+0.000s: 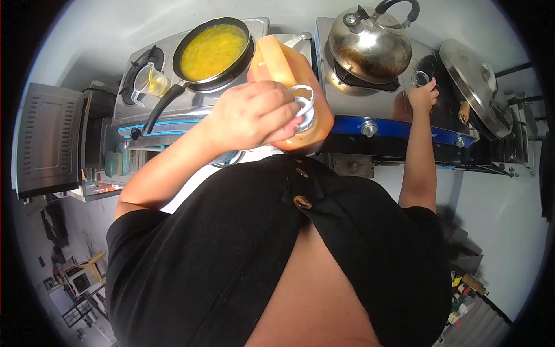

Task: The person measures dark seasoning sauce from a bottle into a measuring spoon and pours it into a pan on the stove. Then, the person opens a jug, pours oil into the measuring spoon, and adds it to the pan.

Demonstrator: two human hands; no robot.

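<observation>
My left hand (251, 113) is closed, its fingers pinching a white ring-shaped cap (304, 107) at the mouth of a large orange jug (318, 128). The jug stands between the two stoves, close to my body. Over on the right stove, the fingers of my right hand (424, 95) touch a small round thing with a clear rim (421, 77); its exact kind is hard to make out. A black frying pan (177, 58) holding yellow liquid (214, 52) sits on the left stove, beyond my left hand.
A metal kettle (370, 49) stands on the right stove (370, 104). At the far right leans a large metal lid (471, 81). A clear measuring cup (151, 84) with yellowish contents is on the left stove (124, 110). The pan's black handle (163, 110) points towards my left forearm.
</observation>
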